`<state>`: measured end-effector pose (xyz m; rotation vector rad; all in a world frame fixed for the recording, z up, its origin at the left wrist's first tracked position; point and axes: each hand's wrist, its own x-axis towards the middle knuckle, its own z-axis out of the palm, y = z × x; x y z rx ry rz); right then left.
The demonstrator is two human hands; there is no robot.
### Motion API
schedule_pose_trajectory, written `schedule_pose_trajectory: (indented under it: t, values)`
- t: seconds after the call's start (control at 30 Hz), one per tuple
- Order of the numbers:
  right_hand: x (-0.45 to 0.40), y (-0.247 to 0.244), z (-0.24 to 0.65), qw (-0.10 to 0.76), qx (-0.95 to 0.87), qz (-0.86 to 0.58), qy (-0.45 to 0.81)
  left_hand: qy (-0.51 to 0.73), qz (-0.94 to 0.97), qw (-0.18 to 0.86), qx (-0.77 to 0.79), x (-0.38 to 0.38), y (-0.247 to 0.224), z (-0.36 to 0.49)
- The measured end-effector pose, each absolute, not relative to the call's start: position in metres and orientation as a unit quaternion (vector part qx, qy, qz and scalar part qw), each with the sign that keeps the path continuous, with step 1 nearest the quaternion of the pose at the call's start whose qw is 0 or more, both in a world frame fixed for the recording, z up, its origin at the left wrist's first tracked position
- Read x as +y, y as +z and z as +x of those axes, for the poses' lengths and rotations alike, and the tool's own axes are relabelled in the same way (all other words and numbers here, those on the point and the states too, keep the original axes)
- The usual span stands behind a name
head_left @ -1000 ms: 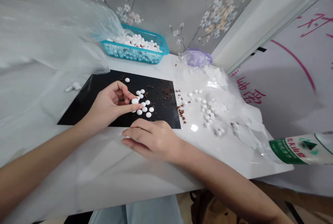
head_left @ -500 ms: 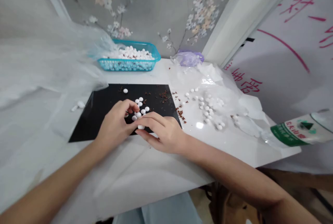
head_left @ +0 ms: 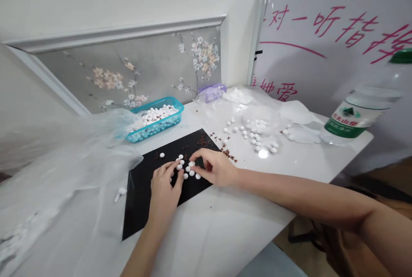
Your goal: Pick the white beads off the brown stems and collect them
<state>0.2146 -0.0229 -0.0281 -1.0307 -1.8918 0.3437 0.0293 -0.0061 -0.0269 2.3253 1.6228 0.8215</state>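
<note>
On the near side of the right hand (head_left: pixel 219 167), the white table (head_left: pixel 223 221) gives room to pass. Farther left of the left hand (head_left: pixel 165 188), the plastic sheet (head_left: pixel 86 161) bars the way; beyond this hand stands the blue basket (head_left: pixel 156 129).

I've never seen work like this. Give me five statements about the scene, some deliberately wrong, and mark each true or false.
1. The left hand and right hand both reach over the black mat. True.
2. The blue basket is empty. False: the blue basket holds many white balls.
3. Small brown pieces lie near the mat's right edge. True.
4. The bottle has a red cap. False: the bottle's cap is green.
5. White balls lie on the mat. True.
</note>
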Motion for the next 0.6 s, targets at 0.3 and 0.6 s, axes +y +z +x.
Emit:
schedule_pose_trajectory:
  t: [0.3,0.6]
  values:
    - [-0.025,-0.033,0.211,0.416,-0.821,-0.37,0.127,0.246,0.77,0.093,0.582,-0.006,-0.025,0.032]
    - [-0.025,-0.032,0.213,0.418,-0.81,-0.385,0.145,0.373,0.744,0.123,0.54,-0.012,-0.016,0.038]
